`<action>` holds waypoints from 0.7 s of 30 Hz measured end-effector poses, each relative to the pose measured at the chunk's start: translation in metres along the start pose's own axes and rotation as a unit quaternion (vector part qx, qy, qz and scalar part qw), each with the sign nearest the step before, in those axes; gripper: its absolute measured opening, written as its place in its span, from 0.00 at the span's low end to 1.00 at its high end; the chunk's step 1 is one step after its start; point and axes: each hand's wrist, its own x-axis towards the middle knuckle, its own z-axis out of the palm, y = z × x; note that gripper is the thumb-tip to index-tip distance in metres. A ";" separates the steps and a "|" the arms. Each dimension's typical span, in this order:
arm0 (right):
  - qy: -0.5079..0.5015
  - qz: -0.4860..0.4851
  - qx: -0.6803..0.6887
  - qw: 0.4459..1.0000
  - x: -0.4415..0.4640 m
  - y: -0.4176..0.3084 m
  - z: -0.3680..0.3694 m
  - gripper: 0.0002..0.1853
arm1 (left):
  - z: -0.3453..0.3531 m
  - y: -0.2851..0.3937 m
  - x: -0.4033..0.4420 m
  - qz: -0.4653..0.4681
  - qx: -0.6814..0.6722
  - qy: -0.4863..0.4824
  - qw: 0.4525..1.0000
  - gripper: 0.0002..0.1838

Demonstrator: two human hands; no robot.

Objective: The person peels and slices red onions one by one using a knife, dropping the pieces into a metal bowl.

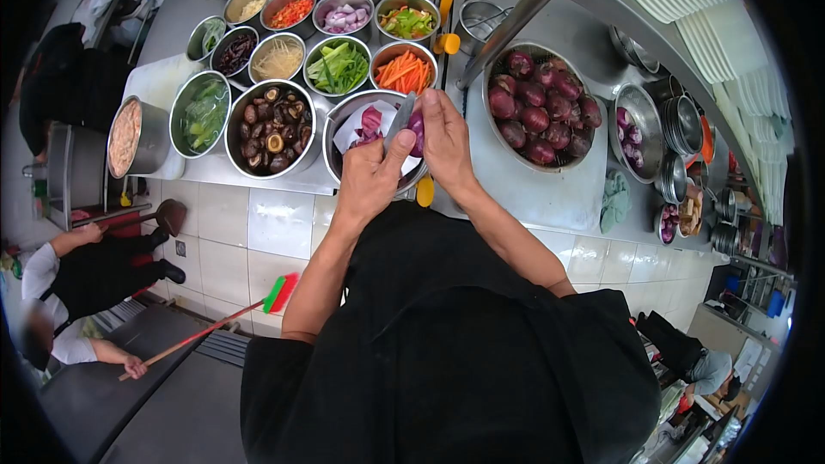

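My left hand is closed around a knife, its thumb pressed along the blade, which points up and away. My right hand grips a red onion against the blade; fingers partly hide it. Both hands are over the near right side of a round steel bowl, which holds purple onion skins on something white. To the right, whole red onions fill a large perforated steel basin.
Tubs of mushrooms, carrot strips and green vegetables crowd the counter ahead and left. A steel post rises ahead right, beside stacked plates. Lower left, a person holds a broom; another person is far right.
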 end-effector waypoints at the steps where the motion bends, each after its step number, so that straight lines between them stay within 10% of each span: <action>1: 0.007 0.007 -0.009 1.000 0.000 -0.001 0.000 0.26 | 0.001 0.002 -0.002 0.011 0.008 0.007 1.000 0.33; 5: 0.011 0.074 0.029 0.997 0.003 0.008 -0.003 0.28 | 0.017 0.013 -0.017 0.104 -0.013 -0.003 0.994 0.32; 21: -0.116 0.319 0.446 0.828 0.018 0.012 -0.024 0.22 | -0.030 -0.018 -0.005 -0.014 0.259 0.043 0.965 0.21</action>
